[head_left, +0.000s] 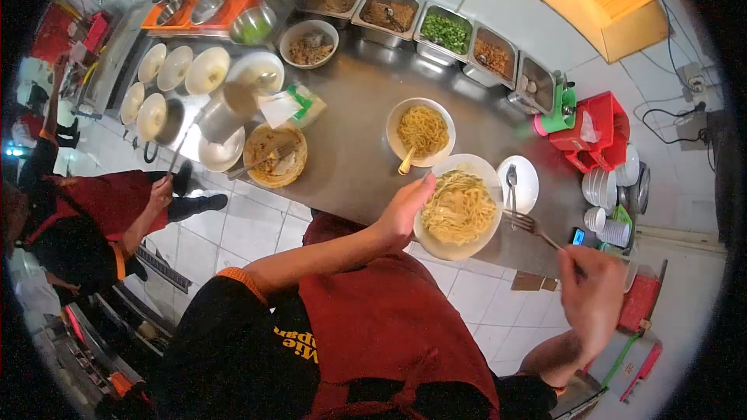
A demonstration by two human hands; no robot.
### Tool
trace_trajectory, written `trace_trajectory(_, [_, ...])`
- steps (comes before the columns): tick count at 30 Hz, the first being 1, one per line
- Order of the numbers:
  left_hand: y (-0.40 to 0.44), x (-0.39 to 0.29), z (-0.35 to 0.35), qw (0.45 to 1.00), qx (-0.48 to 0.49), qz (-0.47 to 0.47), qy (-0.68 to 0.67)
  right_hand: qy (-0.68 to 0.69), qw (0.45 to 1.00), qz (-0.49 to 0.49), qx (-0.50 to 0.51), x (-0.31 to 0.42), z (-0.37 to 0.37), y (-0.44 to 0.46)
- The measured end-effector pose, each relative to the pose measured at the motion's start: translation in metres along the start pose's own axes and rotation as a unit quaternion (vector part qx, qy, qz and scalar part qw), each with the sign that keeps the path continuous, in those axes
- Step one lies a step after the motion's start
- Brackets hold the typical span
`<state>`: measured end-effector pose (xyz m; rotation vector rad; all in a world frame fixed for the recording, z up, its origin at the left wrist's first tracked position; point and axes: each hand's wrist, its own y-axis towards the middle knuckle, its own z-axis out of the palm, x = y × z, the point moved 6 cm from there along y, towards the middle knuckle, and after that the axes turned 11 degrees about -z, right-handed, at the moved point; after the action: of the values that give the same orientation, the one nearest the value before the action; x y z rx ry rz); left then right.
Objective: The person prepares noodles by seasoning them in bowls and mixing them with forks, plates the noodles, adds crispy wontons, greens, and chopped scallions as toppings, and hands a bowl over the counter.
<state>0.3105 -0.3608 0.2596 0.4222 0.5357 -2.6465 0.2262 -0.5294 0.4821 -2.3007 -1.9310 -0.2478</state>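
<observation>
My left hand point(407, 208) grips the left rim of a white bowl point(495, 179) of pale noodles point(457, 208), which is tilted toward me at the counter's front edge. In my right hand point(593, 288) is a fork point(527, 224), fingers wrapped round its handle. Its tines are just right of the bowl, apart from the noodles. Behind stands a second white bowl point(395, 115) with darker yellow noodles point(422, 131) and a gold-handled utensil point(406, 161). To the right, a small white dish point(530, 183) holds a spoon point(511, 177).
Metal pans of toppings, including chopped greens point(444, 33), line the back of the steel counter point(350, 132). At left are several white bowls point(206, 70) and a bowl of brown sauce point(289, 171). A co-worker's hand point(160, 193) holds a long-handled pot point(228, 113). A red basket point(595, 132) stands right.
</observation>
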Motion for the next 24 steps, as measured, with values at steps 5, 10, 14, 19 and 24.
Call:
trace_trajectory(5, [0.013,0.021,-0.003,0.999,-0.008,-0.029,0.024,0.35,0.922,0.006,0.169,-0.06,0.133,0.012])
trace_trajectory(10, [0.008,0.013,-0.006,1.0,0.009,-0.021,-0.002,0.382,0.923,-0.037,0.031,-0.089,0.1,-0.003])
trace_trajectory(14, [0.012,0.013,-0.007,0.999,0.011,-0.034,-0.033,0.344,0.931,-0.1,-0.065,-0.072,0.026,-0.008])
trace_trajectory(19, [0.009,0.002,0.014,0.996,0.028,-0.064,-0.063,0.299,0.949,-0.032,-0.096,-0.075,-0.001,-0.022])
trace_trajectory(24, [0.022,-0.006,0.021,0.998,0.046,-0.034,-0.014,0.005,0.998,0.004,-0.063,-0.016,-0.015,-0.028])
